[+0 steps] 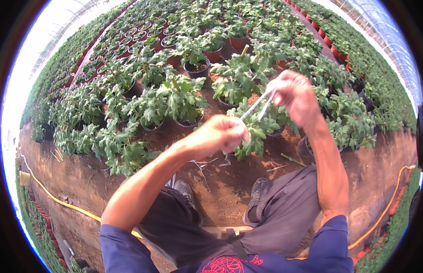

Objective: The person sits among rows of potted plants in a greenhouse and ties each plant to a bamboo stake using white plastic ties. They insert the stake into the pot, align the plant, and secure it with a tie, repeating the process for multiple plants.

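Observation:
Between my two raised hands a thin whitish strip (254,108) is stretched, slanting up to the right. My left hand (225,132) pinches its lower end, and my right hand (291,94) is closed on its upper part, where a short loose end hangs down. Behind and below the strip stands a leafy green potted plant (255,131). Left of it, another potted plant (184,97) has a short stake among its leaves. One more staked plant (235,76) grows in a dark pot further back.
Rows of potted plants (157,65) spread ahead under a greenhouse frame. Whitish strips (170,179) lie beside my left shoe. A green stick (293,159) rests on the soil near my right knee. A yellow hose (68,204) runs along the ground. I sit on a low wooden seat (211,229).

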Tool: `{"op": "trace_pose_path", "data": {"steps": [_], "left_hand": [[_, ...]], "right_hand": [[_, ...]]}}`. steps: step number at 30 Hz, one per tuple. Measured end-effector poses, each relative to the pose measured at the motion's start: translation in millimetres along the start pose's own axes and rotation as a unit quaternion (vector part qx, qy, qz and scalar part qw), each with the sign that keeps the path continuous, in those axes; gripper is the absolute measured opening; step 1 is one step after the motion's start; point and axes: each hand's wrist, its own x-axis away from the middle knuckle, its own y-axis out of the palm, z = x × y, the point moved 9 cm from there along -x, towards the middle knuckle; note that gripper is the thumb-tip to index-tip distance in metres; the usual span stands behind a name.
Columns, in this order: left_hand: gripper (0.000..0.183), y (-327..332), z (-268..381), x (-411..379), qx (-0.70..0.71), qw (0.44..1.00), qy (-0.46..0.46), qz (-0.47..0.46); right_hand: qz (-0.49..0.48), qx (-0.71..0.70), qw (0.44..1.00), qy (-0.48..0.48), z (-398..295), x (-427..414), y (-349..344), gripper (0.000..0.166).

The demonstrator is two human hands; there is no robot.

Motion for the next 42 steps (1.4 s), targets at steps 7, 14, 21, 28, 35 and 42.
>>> {"op": "trace_pose_path", "data": {"steps": [7, 14, 21, 28, 35, 42], "left_hand": [[0.027, -65.5, 9.2, -16.8, -0.029, 0.991, 0.040, 0.123], [0.026, -81.1, -0.2, -41.1, -0.092, 0.981, 0.029, 0.167], [0.021, -130.0, -80.8, -58.6, -0.078, 0.932, -0.087, 0.343], [0.021, -103.4, -126.2, -56.4, 0.019, 0.900, -0.226, 0.371], [0.021, -91.9, -158.0, -58.2, 0.014, 0.908, -0.269, 0.319], [0.012, -95.3, -157.2, -52.1, -0.038, 0.901, -0.219, 0.373]], "right_hand": [[0.171, 0.466, 0.862, -0.100, 1.4, -17.4, -62.2, 0.050], [-0.162, 0.277, 0.944, 0.082, 100.8, -28.5, 41.6, 0.028], [-0.142, 0.287, 0.938, 0.136, 153.6, -65.2, 12.3, 0.016], [-0.211, 0.327, 0.908, 0.153, 193.4, -79.4, 30.7, 0.018], [-0.241, 0.506, 0.805, 0.195, 206.8, -77.6, 4.7, 0.018], [-0.315, 0.611, 0.703, 0.183, 185.0, -55.2, 30.3, 0.021]]}}
